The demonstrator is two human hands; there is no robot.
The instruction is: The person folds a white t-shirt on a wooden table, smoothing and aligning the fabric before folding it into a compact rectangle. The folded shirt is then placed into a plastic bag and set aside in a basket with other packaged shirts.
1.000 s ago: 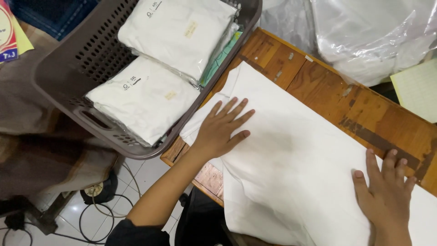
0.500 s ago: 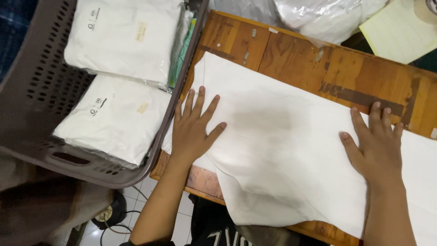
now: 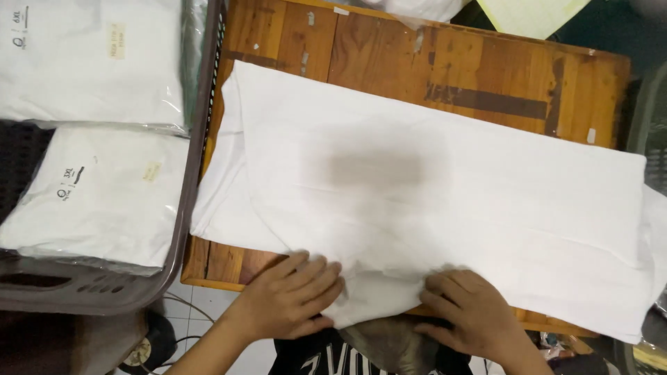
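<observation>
A white garment [image 3: 431, 187] lies spread flat and folded lengthwise across a wooden table [image 3: 486, 76], with a faint grey patch showing through its middle. Both my hands are at its near edge, where the cloth bunches and hangs over the table front. My left hand [image 3: 292, 298] has its fingers curled onto that bunched edge. My right hand [image 3: 465, 312] grips the same edge a little to the right, fingers bent over the cloth.
A grey plastic laundry basket [image 3: 187, 229] stands against the table's left side, holding two white folded garments packed in clear plastic [image 3: 104, 201] [image 3: 90, 62]. A yellow sheet [image 3: 528, 14] lies beyond the table's far edge. Cables lie on the tiled floor [image 3: 201, 312].
Both hands have left the flat top of the garment and come back to its near edge, close together. The view has swung right, centring the table.
</observation>
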